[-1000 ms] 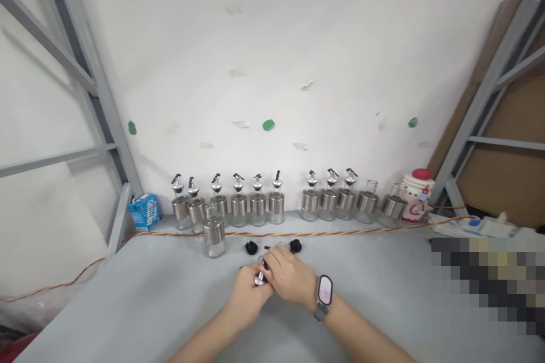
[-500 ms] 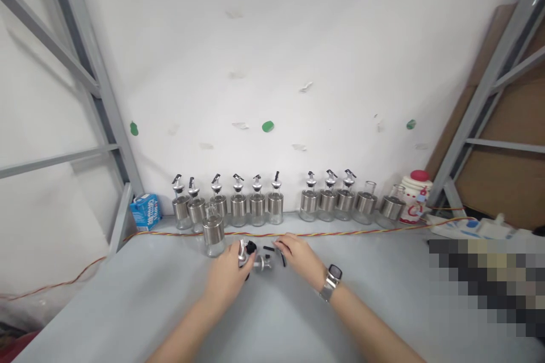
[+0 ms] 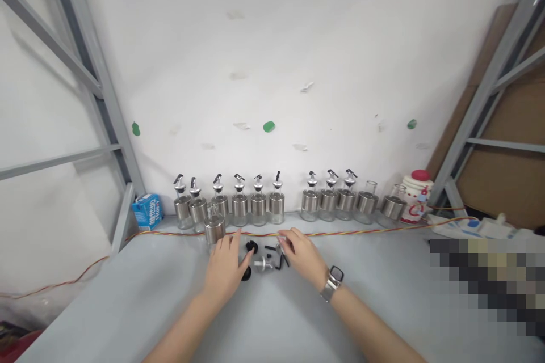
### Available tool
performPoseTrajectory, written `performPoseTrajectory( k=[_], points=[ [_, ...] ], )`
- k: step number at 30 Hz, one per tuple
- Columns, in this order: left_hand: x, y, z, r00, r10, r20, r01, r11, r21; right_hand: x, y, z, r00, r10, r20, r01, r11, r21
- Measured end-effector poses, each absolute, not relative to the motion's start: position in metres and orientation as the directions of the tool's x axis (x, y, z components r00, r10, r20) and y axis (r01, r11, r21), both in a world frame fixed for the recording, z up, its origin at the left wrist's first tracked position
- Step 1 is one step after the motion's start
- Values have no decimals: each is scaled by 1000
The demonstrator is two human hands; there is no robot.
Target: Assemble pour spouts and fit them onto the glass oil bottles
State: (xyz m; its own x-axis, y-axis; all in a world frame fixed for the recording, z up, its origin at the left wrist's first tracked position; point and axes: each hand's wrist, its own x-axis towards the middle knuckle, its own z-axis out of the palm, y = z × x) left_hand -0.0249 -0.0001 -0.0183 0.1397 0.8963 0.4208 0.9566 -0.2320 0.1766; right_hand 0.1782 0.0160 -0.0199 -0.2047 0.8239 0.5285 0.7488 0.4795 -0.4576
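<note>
My left hand (image 3: 223,266) is open, fingers spread and thumb apart, in front of a capless glass bottle with a steel band (image 3: 214,229); whether it touches the bottle I cannot tell. Thumb and fingers of my right hand (image 3: 304,258) close around a small silver pourer part (image 3: 279,248), partly hidden by them. On the table between the hands lie a black stopper (image 3: 251,247), a clear and silver pourer piece (image 3: 264,264), a short black strip (image 3: 270,248) and a bent black piece (image 3: 279,262). Another round black piece (image 3: 246,274) shows beside my left thumb.
Several steel-banded bottles with pourers (image 3: 258,207) line the wall. Two bottles without pourers (image 3: 367,202) stand at the right, near a white jar with a red lid (image 3: 417,195). A blue carton (image 3: 147,211) sits left. A twisted red-yellow wire (image 3: 340,232) crosses the table (image 3: 272,323).
My left hand has let go of the silver part and opened, shifting slightly left. A silver part now shows at my right fingertips, and more of the black pieces are uncovered.
</note>
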Motion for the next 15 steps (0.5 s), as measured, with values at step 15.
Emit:
performPoseTrajectory(
  k=[15],
  points=[
    [-29, 22, -43, 362, 794, 489, 819, -521, 239, 167, 134, -19, 224, 867, 446, 612, 230, -756]
  ],
)
